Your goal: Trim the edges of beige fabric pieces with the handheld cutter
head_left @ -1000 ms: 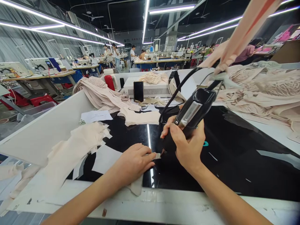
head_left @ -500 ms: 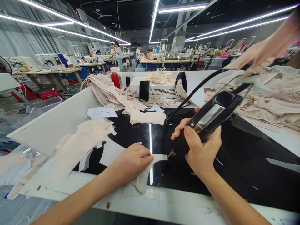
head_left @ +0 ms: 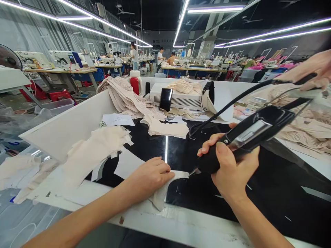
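My left hand (head_left: 151, 174) lies palm-down with its fingers pressed together on a pale fabric piece (head_left: 161, 193), holding it against the black tabletop (head_left: 190, 194). Its narrow end sticks out to the right past my fingertips. Wrapped round a black corded cutting tool (head_left: 248, 137) with a metal side panel, my right hand (head_left: 236, 168) holds it tilted. The tool's pointed metal tip is at the fabric's right end; whether it touches is too fine to tell. Beside my left wrist lies a white sheet (head_left: 128, 162), partly covered.
Another person's hand (head_left: 307, 70) appears blurred at the upper right, by the tool's cord (head_left: 235, 98). Stacked pale fabric (head_left: 95, 146) lies left, and more pieces (head_left: 168, 128) lie behind. A phone (head_left: 166, 99) leans against a white vented box (head_left: 157, 92). White side boards (head_left: 67, 129) edge the table.
The view has shifted slightly. The tool and my right hand sit a little farther right, with the tip still by the fabric's end. My left hand keeps its hold.
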Demonstrator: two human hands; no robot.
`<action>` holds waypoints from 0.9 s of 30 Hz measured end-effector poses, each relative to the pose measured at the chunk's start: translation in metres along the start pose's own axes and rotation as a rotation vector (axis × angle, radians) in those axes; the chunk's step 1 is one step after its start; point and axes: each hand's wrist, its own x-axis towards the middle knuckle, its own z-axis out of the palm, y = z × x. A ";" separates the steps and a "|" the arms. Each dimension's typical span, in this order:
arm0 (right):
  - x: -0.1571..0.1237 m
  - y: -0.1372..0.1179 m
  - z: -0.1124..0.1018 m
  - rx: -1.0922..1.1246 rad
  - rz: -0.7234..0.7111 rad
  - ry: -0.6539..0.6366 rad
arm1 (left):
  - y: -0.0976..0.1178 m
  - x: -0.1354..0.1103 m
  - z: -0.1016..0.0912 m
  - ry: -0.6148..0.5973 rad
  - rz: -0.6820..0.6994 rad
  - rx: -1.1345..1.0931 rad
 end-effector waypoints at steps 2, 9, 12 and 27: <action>0.000 -0.001 0.000 -0.006 0.003 0.012 | 0.001 0.000 -0.001 -0.006 -0.002 -0.006; 0.001 -0.003 0.002 0.001 0.001 0.030 | 0.004 0.001 0.003 0.016 -0.018 -0.017; 0.002 -0.003 0.003 0.002 0.020 0.038 | 0.005 0.000 0.004 0.034 -0.017 -0.018; 0.002 0.006 0.032 0.055 -0.005 -0.002 | 0.005 -0.001 0.009 0.032 -0.009 -0.012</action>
